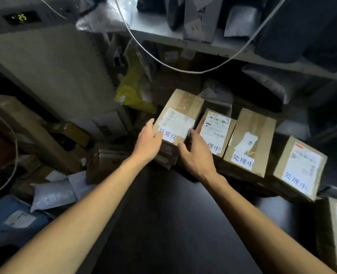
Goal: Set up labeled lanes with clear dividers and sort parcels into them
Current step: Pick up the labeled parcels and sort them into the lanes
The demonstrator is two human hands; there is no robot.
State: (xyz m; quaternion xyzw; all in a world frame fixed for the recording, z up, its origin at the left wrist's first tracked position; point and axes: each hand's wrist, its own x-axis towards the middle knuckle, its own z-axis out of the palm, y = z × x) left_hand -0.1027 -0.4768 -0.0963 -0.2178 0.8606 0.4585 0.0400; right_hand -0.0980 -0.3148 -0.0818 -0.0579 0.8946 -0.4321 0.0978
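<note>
Head view: both hands, left hand [148, 142] and right hand [195, 156], flank taped cardboard box [180, 113].

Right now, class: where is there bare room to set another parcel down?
The dark floor strip between the forearms, in front of the box row, is bare. Left, mailers and cartons crowd the floor. The shelf above is packed.

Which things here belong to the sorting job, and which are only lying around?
Belong to the job:
- left hand and right hand, both at the leftmost labelled box
- three boxes marked 处理中

Lying about:
- yellow bag
- white cable
- grey mailers on the shelf
- blue parcel
</note>
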